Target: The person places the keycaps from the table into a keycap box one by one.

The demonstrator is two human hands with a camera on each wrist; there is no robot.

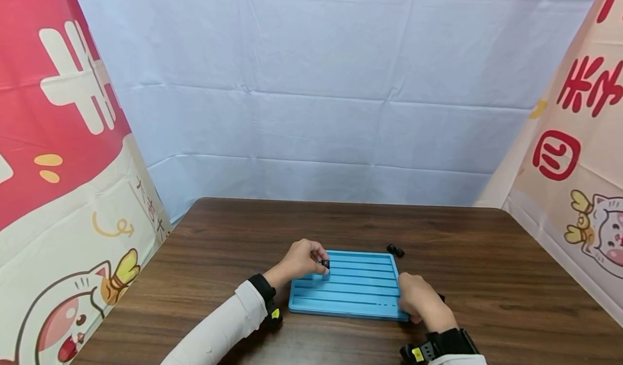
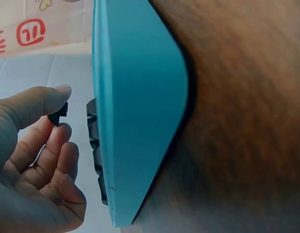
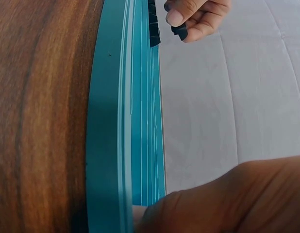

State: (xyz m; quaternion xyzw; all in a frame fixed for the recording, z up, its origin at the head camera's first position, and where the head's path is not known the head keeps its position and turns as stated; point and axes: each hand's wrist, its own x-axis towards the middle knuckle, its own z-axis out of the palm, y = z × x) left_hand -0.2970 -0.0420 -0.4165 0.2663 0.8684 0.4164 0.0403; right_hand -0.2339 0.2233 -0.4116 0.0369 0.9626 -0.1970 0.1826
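Note:
My left hand [image 1: 305, 259] is over the left side of a flat blue tray [image 1: 348, 294] with long parallel ridges. Between its thumb and fingertips it pinches a small black keycap [image 1: 325, 264]; the left wrist view shows this keycap [image 2: 58, 114] held just off the tray's upper face. A short row of black keycaps [image 2: 95, 153] stands on the tray close by, hidden behind the hand in the head view. At the tray's right edge my right hand [image 1: 419, 298] grips the rim with curled fingers, mostly out of sight below the wrist in its own view.
Two more small black pieces [image 1: 395, 250] lie on the brown wooden table [image 1: 243, 230] beyond the tray's far right corner. Another dark piece [image 1: 441, 298] shows partly behind the right hand. Cloth curtains [image 1: 311, 84] hang behind and on both sides.

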